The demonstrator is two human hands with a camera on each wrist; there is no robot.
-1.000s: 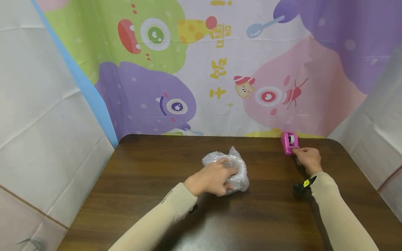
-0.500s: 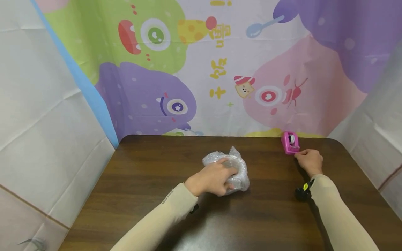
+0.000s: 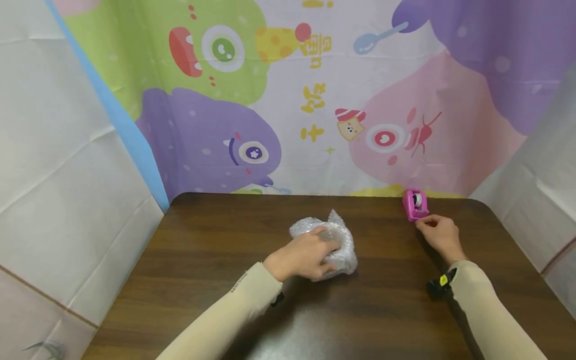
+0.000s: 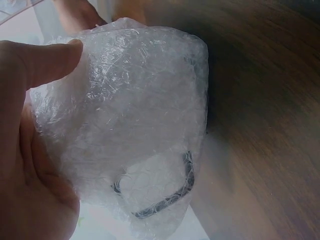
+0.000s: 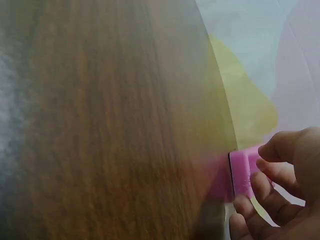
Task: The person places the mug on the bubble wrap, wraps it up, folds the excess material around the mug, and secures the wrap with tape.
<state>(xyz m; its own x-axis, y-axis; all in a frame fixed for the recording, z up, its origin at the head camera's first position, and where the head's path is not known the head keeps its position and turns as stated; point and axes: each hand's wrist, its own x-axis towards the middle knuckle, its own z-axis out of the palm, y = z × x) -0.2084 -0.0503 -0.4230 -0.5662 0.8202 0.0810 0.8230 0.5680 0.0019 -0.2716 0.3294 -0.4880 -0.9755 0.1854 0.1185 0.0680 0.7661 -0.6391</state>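
Note:
A bundle of bubble wrap (image 3: 344, 250) sits near the middle of the table. My left hand (image 3: 301, 255) grips it from the left, thumb on one side and fingers round the other. In the left wrist view, a dark curved outline shows through the wrap (image 4: 140, 100), whose content is otherwise hidden. At the back right stands a pink tape dispenser (image 3: 411, 207) with a small roll in it. My right hand (image 3: 443, 235) is at its front edge, thumb and forefinger pinched together on the end of the clear tape, which is barely visible. The other fingers curl loosely beside the dispenser (image 5: 241, 172).
The brown wooden table (image 3: 202, 275) has rounded back corners. A cartoon-printed cloth (image 3: 297, 165) hangs right behind its back edge, and pale panels (image 3: 67, 165) stand at the sides. The dispenser is close to the back edge.
My right hand has drawn back from the dispenser's cutting edge towards me, then shifted slightly left, staying at its front. My left hand and the bubble-wrapped bundle have stayed in place.

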